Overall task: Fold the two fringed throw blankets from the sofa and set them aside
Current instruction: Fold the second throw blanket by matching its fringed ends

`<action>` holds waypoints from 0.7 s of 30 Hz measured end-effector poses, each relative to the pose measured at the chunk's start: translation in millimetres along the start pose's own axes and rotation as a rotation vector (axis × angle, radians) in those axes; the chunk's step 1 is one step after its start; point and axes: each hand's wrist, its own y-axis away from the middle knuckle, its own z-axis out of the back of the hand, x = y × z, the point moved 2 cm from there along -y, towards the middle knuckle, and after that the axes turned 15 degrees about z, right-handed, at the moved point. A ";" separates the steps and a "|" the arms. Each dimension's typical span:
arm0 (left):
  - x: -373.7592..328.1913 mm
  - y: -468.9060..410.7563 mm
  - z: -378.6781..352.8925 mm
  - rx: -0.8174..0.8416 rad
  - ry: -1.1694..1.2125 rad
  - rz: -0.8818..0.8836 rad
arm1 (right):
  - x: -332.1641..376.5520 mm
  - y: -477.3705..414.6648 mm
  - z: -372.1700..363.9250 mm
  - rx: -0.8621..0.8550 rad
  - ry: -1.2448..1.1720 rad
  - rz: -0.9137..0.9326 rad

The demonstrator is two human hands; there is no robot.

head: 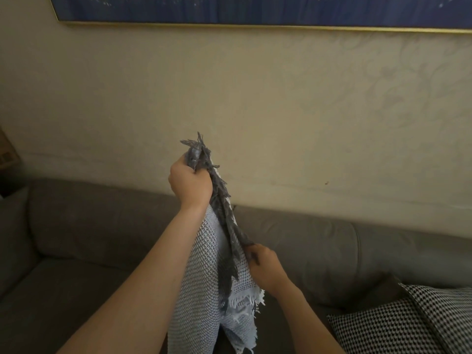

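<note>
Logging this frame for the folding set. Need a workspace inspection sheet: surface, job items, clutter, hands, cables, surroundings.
Surface: grey-brown sofa, seat and backrest in view.
Job's things: one blue-and-white woven throw blanket, held up off the seat and bunched; dark grey fringe runs between the hands, white fringe hangs lower. A second blanket cannot be told apart.
Clutter: black-and-white houndstooth cushions at the sofa's right end.
Grippers: left hand is raised and grips the blanket's top end; right hand pinches the dark fringe lower down.
Cables: nothing seen.
Surroundings: cream patterned wall; gold-framed blue picture above.
</note>
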 end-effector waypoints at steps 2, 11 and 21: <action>1.5 -1.7 0.9 -0.010 -0.001 0.004 | -1.5 1.4 4.3 -0.140 0.029 -0.023; 5.0 -5.9 3.5 -0.062 -0.036 -0.023 | 8.5 17.4 33.3 -0.573 0.092 -0.110; 1.9 1.7 -0.6 -0.059 -0.030 -0.020 | 14.2 15.0 -9.4 -0.139 0.093 0.081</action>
